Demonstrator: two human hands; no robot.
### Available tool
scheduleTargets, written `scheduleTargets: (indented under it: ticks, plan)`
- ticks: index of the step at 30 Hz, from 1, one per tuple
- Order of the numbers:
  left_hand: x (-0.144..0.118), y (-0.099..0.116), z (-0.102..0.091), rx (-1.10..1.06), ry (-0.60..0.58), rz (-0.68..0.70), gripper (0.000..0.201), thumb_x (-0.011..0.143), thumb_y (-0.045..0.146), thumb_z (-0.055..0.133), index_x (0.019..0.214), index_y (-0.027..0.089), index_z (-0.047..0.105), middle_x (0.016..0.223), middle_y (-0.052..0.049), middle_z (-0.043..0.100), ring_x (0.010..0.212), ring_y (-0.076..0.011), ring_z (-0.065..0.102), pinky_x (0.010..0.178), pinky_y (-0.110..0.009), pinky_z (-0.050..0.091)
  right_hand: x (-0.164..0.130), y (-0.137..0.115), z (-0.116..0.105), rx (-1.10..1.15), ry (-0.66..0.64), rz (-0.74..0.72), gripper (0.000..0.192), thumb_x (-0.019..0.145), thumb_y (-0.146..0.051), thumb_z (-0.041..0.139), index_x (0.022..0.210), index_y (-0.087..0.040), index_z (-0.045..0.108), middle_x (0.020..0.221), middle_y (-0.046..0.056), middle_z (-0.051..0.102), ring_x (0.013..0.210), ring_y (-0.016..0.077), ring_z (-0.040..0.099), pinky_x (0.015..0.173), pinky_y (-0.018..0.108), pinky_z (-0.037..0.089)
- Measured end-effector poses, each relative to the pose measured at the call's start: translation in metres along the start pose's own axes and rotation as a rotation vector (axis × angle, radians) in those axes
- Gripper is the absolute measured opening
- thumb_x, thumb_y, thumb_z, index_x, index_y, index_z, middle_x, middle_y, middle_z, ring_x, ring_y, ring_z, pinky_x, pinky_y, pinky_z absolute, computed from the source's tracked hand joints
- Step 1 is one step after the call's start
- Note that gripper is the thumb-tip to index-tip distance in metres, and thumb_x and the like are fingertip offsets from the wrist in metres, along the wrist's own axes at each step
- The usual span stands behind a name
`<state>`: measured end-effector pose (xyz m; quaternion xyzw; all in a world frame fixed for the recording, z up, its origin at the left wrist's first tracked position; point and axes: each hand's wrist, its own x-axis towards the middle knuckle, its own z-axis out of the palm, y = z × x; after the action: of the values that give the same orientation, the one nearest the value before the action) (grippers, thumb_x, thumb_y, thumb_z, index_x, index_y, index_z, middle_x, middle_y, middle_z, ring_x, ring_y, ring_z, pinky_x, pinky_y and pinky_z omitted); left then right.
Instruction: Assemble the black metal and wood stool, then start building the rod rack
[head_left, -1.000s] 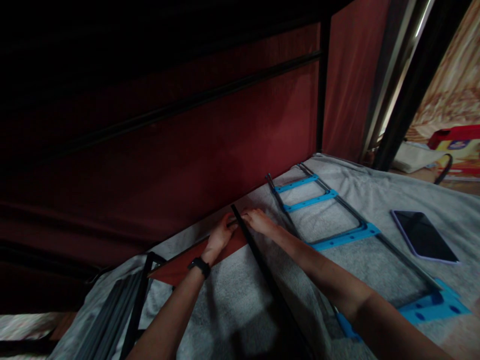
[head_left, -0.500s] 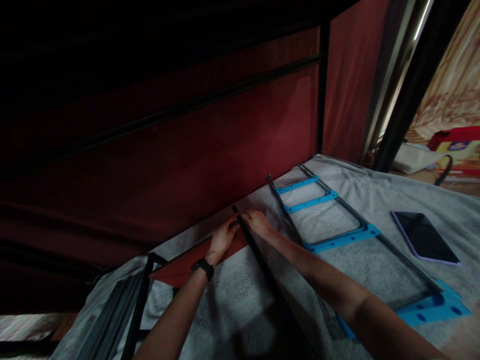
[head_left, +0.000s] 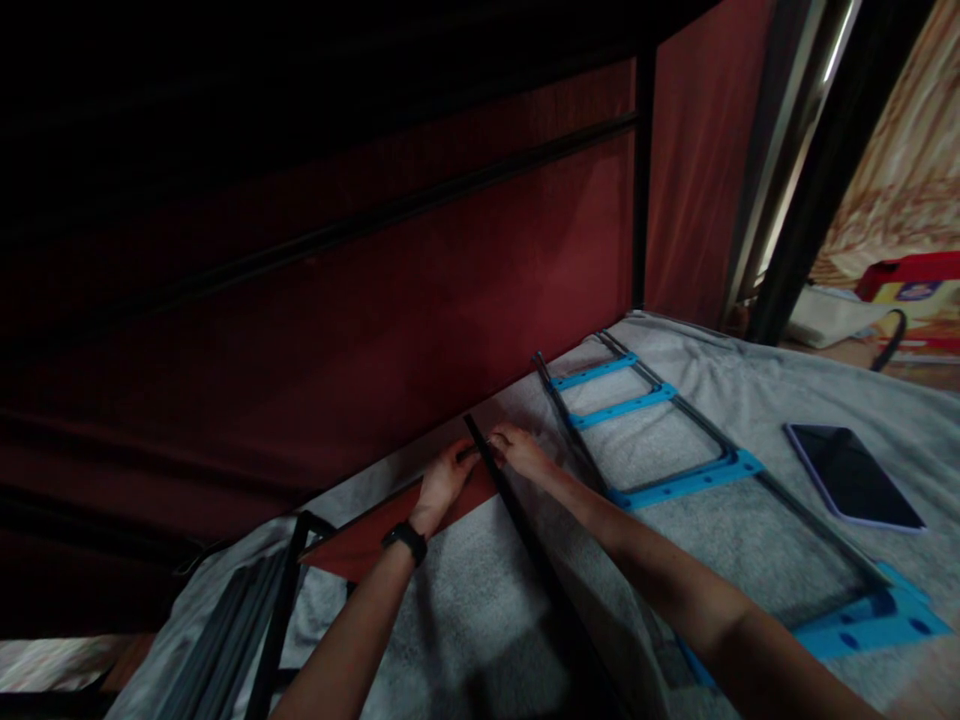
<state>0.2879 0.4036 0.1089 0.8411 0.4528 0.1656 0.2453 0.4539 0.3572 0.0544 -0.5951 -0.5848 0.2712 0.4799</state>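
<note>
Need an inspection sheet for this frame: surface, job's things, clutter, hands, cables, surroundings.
Surface: grey blanket, rumpled, over a low platform.
Job's things: black rod running diagonally toward the camera; reddish-brown panel lying flat under its far end.
Clutter: black frame with blue brackets; dark tablet, screen off; black tube frame at left.
Hands: left hand and right hand both at the rod's far end; grip unclear in dim light.
Cables: black loop far right, unclear what it is.
Surroundings: dark red fabric wall with black rails.

fingertips of left hand perhaps behind black bar, bar's near end in shadow
</note>
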Motion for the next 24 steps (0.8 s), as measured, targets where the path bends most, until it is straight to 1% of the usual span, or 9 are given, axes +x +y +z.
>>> scheduleTargets:
  ticks: [3,5,8,11,14,19,24]
  plan:
    - [0.000,0.000,-0.001,-0.029,-0.013,0.001,0.029,0.092,0.036,0.058,0.111,0.018,0.071,0.117,-0.012,0.076,0.105,-0.0245,0.071,0.094,-0.035,0.051,0.003,0.003,0.002,-0.045,0.009,0.008,0.028,0.104,-0.023,0.042,0.094,-0.021,0.068,0.073,0.001,0.067,0.069,0.0141,0.065,0.067,0.023,0.045]
    - [0.000,0.000,-0.001,-0.032,-0.015,0.000,0.030,0.092,0.037,0.058,0.110,0.018,0.072,0.115,-0.012,0.076,0.104,-0.0252,0.071,0.094,-0.036,0.052,0.005,0.007,0.005,-0.122,0.020,-0.024,0.027,0.104,-0.024,0.042,0.094,-0.021,0.067,0.078,0.002,0.068,0.074,0.0144,0.066,0.068,0.023,0.044]
    - [0.002,0.000,-0.002,-0.027,-0.004,0.000,0.027,0.090,0.034,0.059,0.110,0.019,0.071,0.114,-0.011,0.076,0.105,-0.0253,0.071,0.096,-0.037,0.051,0.005,0.011,0.009,-0.238,0.035,-0.073,0.025,0.105,-0.026,0.044,0.100,-0.021,0.068,0.091,0.006,0.071,0.082,0.0157,0.068,0.070,0.023,0.043]
    - [0.004,-0.001,-0.001,-0.029,-0.010,0.005,0.024,0.089,0.029,0.059,0.108,0.019,0.070,0.113,-0.011,0.076,0.105,-0.0247,0.070,0.096,-0.036,0.051,0.005,0.013,0.010,-0.258,0.038,-0.056,0.027,0.106,-0.028,0.042,0.102,-0.021,0.067,0.094,0.008,0.072,0.085,0.0177,0.069,0.071,0.025,0.043]
    - [0.005,-0.002,-0.001,-0.041,-0.032,0.007,0.022,0.089,0.028,0.058,0.106,0.019,0.069,0.113,-0.010,0.076,0.104,-0.0236,0.070,0.095,-0.035,0.051,0.006,0.012,0.009,-0.207,0.033,-0.028,0.029,0.106,-0.029,0.041,0.098,-0.021,0.068,0.091,0.007,0.073,0.085,0.0177,0.069,0.072,0.024,0.043]
    - [0.005,0.002,-0.002,-0.026,-0.029,-0.023,0.021,0.088,0.029,0.060,0.103,0.019,0.069,0.109,-0.010,0.076,0.100,-0.0237,0.070,0.090,-0.034,0.052,0.007,0.011,0.007,-0.020,0.062,-0.052,0.021,0.100,-0.018,0.048,0.096,-0.020,0.069,0.094,0.005,0.074,0.088,0.0151,0.068,0.077,0.023,0.046]
    - [0.007,0.000,-0.002,-0.004,-0.046,-0.048,0.023,0.088,0.032,0.059,0.104,0.018,0.069,0.106,-0.010,0.076,0.099,-0.0243,0.070,0.087,-0.034,0.052,0.004,0.012,0.005,0.174,0.063,-0.067,0.020,0.095,-0.013,0.051,0.095,-0.021,0.069,0.086,0.001,0.072,0.078,0.0133,0.066,0.075,0.022,0.049]
